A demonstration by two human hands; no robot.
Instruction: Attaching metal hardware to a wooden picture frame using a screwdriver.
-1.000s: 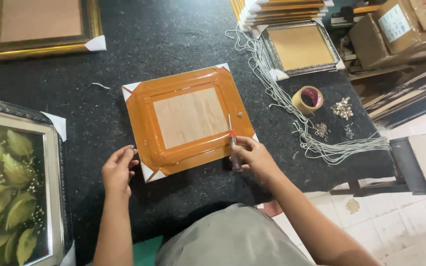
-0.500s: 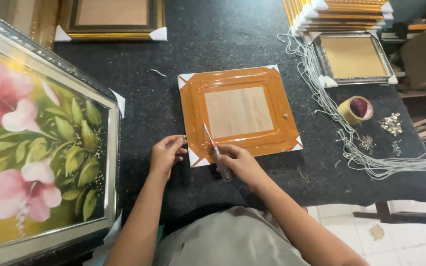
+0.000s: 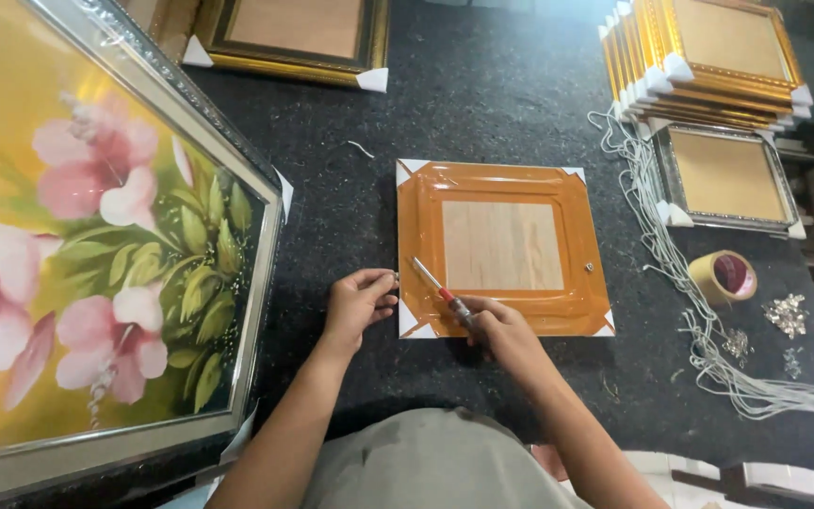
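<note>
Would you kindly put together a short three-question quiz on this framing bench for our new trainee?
1. True or false: the orange frame lies back side up.
2. Which tool is in the right hand? A) hammer B) screwdriver C) brush
3. What lies right of the orange frame, beside the bundle of cords?

Key
1. True; its plain backing board faces up.
2. B; the shaft points at the frame's left edge, where the left hand pinches a small metal piece.
3. A roll of tape.

A dark speckled desk (image 3: 482, 104) carries an orange frame (image 3: 504, 248), a flower painting (image 3: 96, 236), stacked gold frames (image 3: 708, 66), a tape roll (image 3: 723, 276) and cords (image 3: 708, 349).
</note>
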